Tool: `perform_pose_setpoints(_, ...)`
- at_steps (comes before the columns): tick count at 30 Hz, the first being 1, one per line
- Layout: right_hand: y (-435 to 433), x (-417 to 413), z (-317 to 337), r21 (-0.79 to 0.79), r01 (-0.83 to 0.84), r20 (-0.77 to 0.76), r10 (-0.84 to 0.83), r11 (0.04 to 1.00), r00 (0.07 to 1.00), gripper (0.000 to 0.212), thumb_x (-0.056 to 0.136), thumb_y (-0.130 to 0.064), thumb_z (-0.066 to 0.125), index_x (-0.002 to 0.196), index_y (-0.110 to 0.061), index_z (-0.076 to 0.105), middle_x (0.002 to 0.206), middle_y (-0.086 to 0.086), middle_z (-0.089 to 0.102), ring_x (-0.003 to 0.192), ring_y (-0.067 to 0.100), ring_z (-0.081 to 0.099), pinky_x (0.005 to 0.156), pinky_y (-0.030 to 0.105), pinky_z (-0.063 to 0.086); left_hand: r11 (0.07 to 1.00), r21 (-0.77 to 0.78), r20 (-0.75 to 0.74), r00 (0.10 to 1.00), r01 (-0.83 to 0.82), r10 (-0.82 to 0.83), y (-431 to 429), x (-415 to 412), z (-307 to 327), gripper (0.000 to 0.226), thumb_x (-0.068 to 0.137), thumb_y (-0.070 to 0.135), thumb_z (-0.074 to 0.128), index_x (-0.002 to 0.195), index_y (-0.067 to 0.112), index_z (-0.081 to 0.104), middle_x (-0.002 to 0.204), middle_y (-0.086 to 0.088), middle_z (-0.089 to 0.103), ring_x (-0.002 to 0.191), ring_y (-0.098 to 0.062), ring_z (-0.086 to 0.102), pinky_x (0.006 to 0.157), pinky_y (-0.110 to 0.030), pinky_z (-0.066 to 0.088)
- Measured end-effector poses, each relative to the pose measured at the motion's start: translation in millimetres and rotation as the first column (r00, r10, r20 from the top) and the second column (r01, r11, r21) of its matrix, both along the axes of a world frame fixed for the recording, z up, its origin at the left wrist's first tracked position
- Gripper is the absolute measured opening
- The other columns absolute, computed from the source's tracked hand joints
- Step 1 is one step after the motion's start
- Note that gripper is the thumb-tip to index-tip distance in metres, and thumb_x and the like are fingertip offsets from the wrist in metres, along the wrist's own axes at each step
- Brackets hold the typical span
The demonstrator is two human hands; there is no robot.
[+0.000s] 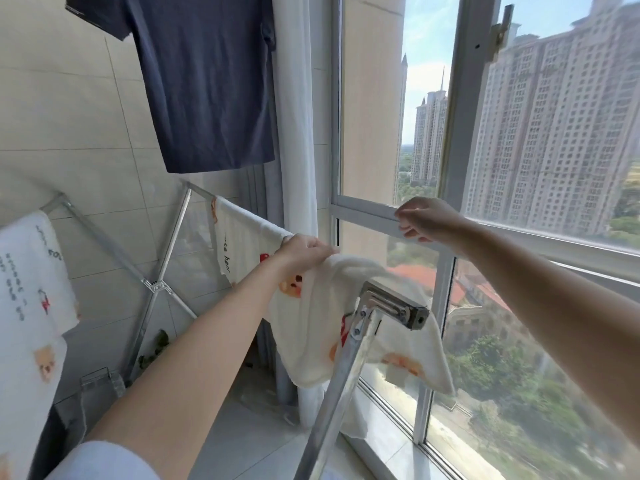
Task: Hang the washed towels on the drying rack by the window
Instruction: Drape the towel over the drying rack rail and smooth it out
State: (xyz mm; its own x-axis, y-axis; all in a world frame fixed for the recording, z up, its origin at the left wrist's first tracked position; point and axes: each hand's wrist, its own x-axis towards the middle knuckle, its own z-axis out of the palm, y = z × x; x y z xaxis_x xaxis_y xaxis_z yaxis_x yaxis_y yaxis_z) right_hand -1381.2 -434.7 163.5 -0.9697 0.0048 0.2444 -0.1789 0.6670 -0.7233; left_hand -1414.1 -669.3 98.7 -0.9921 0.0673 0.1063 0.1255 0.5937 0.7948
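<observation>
A metal drying rack (162,287) stands between the tiled wall and the window. A white towel with bear prints (311,327) lies bunched over the rack's right rail, next to the window. My left hand (304,249) grips its top edge on the rail. My right hand (427,220) hovers higher and to the right, in front of the window frame, fingers loosely curled and holding nothing. Another bear towel (239,244) hangs flat on the same rail further back. A third towel (29,292) hangs on the rack's left rail.
A dark blue T-shirt (204,81) hangs overhead against the wall. A white curtain (298,133) falls beside the window frame (446,237). The rack's near corner bracket (394,308) and leg (339,393) stick out towards me. A grey container (93,393) sits on the floor.
</observation>
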Motion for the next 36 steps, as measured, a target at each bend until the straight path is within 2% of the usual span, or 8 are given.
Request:
perform_pose_setpoints(5,-45,14,-3,0.201,-0.414,0.287,0.351,0.888,0.891,0.029,0.084,-0.038,0.069,0.109,-0.022,0.069,0.105,-0.001,0.069,0.089,0.009,0.066,0.068,0.018,0.055,0.997,0.019,-0.115,0.991,-0.072,0.074,9,-6,-3,0.033,0.090,0.046,0.050,0.099,0.019,0.067,0.103,0.001,0.063,0.094,-0.018,0.055,0.067,-0.025,0.041)
perform_pose_setpoints(9,-67,13,-7,0.444,-0.389,0.252,0.305,0.807,0.918,0.040,0.072,-0.032,0.080,0.109,-0.026,0.065,0.105,-0.001,0.057,0.089,0.017,0.062,0.054,0.017,0.044,0.982,0.070,-0.235,0.953,-0.177,0.189,0,-8,-12,0.028,0.097,0.024,0.041,0.104,0.019,0.067,0.099,0.004,0.060,0.091,-0.016,0.052,0.069,-0.025,0.037)
perform_pose_setpoints(15,-60,22,2,0.365,-0.465,0.367,0.334,0.806,0.868,0.040,0.080,-0.011,0.074,0.117,-0.024,0.067,0.094,-0.007,0.057,0.076,0.005,0.062,0.047,0.005,0.046,0.977,0.003,-0.194,0.958,-0.214,0.210,-9,-20,-7,0.028,0.099,0.022,0.034,0.094,0.023,0.062,0.090,-0.002,0.058,0.081,-0.021,0.054,0.069,-0.029,0.042)
perform_pose_setpoints(21,-44,33,14,0.238,-0.487,0.537,0.303,0.840,0.787,0.037,0.084,0.003,0.062,0.113,-0.020,0.063,0.098,0.002,0.062,0.092,0.017,0.064,0.089,0.028,0.055,0.973,0.002,-0.167,0.960,-0.229,0.226,-12,-32,-6,0.031,0.097,0.018,0.034,0.100,0.018,0.066,0.107,-0.006,0.063,0.086,-0.022,0.055,0.066,-0.023,0.039)
perform_pose_setpoints(25,-58,31,25,0.377,-0.387,0.408,0.224,0.842,0.885,0.038,0.092,-0.016,0.059,0.130,-0.018,0.054,0.104,0.001,0.064,0.098,0.018,0.062,0.086,0.029,0.052,0.984,-0.033,-0.034,0.984,-0.178,0.176,-8,-32,-2,0.032,0.095,0.034,0.037,0.098,0.011,0.060,0.096,-0.007,0.060,0.073,-0.021,0.059,0.054,-0.025,0.040)
perform_pose_setpoints(29,-101,17,35,0.414,-0.384,0.439,0.188,0.825,0.878,0.043,0.093,-0.022,0.059,0.134,-0.013,0.052,0.128,0.009,0.061,0.115,0.023,0.059,0.094,0.034,0.052,0.994,-0.060,0.006,0.996,-0.093,0.093,-17,-38,-1,0.027,0.092,0.031,0.041,0.080,0.013,0.057,0.110,-0.004,0.056,0.097,-0.028,0.062,0.073,-0.028,0.046)
perform_pose_setpoints(33,-149,-4,33,0.492,-0.377,0.469,0.125,0.785,0.874,0.049,0.091,-0.028,0.060,0.134,-0.006,0.048,0.126,0.011,0.058,0.119,0.027,0.058,0.099,0.040,0.050,0.992,0.097,0.106,0.992,-0.081,0.071,-28,-53,-1,0.023,0.078,0.024,0.051,0.090,0.007,0.062,0.084,-0.012,0.065,0.062,-0.029,0.066,0.056,-0.033,0.055)
perform_pose_setpoints(36,-181,-31,30,0.551,-0.344,0.444,0.082,0.760,0.892,0.054,0.091,-0.028,0.060,0.135,-0.001,0.045,0.133,0.014,0.054,0.117,0.031,0.060,0.098,0.044,0.051,0.978,0.158,0.126,0.985,-0.140,0.120,-43,-78,-4,0.020,0.081,0.015,0.050,0.094,0.005,0.062,0.095,-0.016,0.063,0.081,-0.032,0.063,0.078,-0.044,0.057)
